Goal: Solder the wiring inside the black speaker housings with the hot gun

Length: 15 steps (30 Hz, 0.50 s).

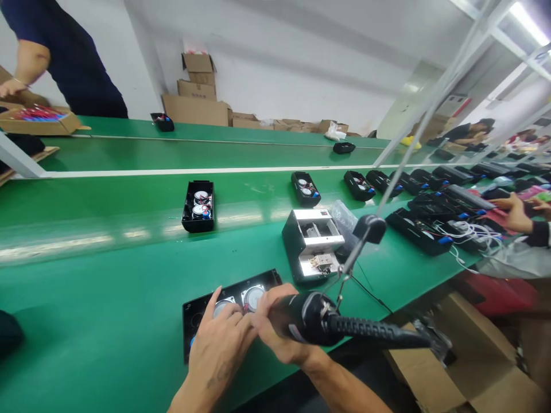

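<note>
A black speaker housing (196, 307) lies open at the table's near edge, with two round speaker drivers (253, 297) in it. My left hand (224, 338) rests over the housing and steadies it, index finger reaching to its far side and the other fingers bent inward. The left thumb is hidden. My right hand (279, 338) is wrapped around a black electric screwdriver (301, 315), its tip end pointing down at the housing between the drivers. Fingers cover the bit. Both hands meet there, with red wire just visible beside them.
Right of the housing stands a metal-topped screw feeder (312, 244). Further black housings (198, 206) line the green table (107, 298). A slanted pole (408, 149) crosses the right side. Co-workers stand at far left and right; an open carton (469, 350) sits below, right.
</note>
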Each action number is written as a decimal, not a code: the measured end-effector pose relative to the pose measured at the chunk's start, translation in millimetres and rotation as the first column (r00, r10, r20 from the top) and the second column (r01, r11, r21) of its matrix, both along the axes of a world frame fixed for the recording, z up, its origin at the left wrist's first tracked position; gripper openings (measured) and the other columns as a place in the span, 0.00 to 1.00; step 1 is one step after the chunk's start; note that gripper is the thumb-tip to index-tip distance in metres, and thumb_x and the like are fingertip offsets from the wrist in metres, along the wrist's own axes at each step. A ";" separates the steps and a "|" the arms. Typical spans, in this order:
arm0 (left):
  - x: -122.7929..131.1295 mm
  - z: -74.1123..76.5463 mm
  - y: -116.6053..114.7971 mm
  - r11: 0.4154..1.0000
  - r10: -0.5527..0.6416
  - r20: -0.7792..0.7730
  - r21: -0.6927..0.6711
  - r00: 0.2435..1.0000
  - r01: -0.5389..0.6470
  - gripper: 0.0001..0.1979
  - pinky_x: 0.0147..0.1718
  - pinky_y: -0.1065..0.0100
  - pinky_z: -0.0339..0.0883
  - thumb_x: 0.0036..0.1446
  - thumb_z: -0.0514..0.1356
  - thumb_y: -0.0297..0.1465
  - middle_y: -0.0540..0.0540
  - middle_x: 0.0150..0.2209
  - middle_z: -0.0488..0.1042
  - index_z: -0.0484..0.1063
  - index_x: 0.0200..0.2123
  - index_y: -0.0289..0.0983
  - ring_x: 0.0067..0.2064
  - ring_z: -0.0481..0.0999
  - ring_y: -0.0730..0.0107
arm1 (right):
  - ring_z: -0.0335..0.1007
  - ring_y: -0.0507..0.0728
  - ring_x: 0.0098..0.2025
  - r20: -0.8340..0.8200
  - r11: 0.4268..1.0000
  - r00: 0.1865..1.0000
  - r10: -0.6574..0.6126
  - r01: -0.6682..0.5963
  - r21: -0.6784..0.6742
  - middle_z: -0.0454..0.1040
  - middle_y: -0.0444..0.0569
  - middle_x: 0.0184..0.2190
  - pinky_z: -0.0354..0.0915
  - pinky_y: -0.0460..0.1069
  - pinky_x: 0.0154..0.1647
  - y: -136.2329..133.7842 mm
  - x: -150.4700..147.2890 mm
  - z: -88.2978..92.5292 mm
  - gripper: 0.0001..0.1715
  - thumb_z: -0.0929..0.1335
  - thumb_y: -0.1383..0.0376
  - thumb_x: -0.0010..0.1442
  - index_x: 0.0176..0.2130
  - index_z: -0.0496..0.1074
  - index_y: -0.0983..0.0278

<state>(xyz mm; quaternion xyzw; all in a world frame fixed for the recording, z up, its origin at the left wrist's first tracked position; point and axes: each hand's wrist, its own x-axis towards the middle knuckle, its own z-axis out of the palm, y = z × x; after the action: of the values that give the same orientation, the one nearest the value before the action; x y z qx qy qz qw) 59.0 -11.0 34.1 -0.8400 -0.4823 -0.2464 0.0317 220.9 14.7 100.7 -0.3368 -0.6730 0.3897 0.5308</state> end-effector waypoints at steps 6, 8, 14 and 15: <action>-59.2 -6.1 -10.4 0.985 -0.088 -0.062 0.142 0.994 0.096 0.25 0.75 0.42 0.50 0.63 0.65 0.49 0.45 0.48 0.83 0.75 0.57 0.42 0.58 0.78 0.51 | 0.61 0.51 0.20 -0.473 0.971 0.848 -0.238 0.211 -0.111 0.63 0.33 0.19 0.63 0.48 0.26 21.7 51.9 0.4 0.16 0.73 0.60 0.67 0.51 0.67 0.55; -87.5 -6.5 -13.5 0.966 -0.137 -0.124 0.202 0.983 0.160 0.22 0.77 0.46 0.43 0.64 0.63 0.46 0.47 0.50 0.83 0.75 0.57 0.44 0.59 0.78 0.53 | 0.60 0.50 0.19 -0.438 0.890 0.777 -0.452 0.426 -0.162 0.65 0.33 0.19 0.63 0.48 0.26 40.7 85.2 -1.0 0.20 0.77 0.60 0.62 0.49 0.69 0.58; -127.7 -16.5 -13.6 0.908 -0.222 -0.321 0.275 0.921 0.315 0.26 0.79 0.48 0.32 0.65 0.52 0.19 0.52 0.48 0.85 0.78 0.56 0.49 0.46 0.82 0.69 | 0.78 0.66 0.47 0.063 0.663 0.660 -0.749 0.745 0.069 0.79 0.58 0.48 0.74 0.63 0.50 63.2 132.9 -30.1 0.40 0.80 0.54 0.54 0.60 0.70 0.65; -132.8 -24.2 -17.2 0.904 -0.231 -0.320 0.279 0.919 0.325 0.25 0.79 0.46 0.31 0.66 0.52 0.21 0.52 0.47 0.85 0.78 0.56 0.50 0.47 0.82 0.68 | 0.76 0.69 0.54 0.071 0.596 0.595 -0.801 0.779 0.194 0.77 0.61 0.54 0.72 0.66 0.56 56.7 129.7 -38.2 0.40 0.79 0.55 0.56 0.62 0.69 0.64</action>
<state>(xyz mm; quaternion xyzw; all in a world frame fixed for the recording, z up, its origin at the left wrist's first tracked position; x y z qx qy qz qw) -73.8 -28.1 9.9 -0.9100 -0.2992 -0.2037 0.2024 350.7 71.4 62.5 -0.5899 -0.5176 0.0380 0.6187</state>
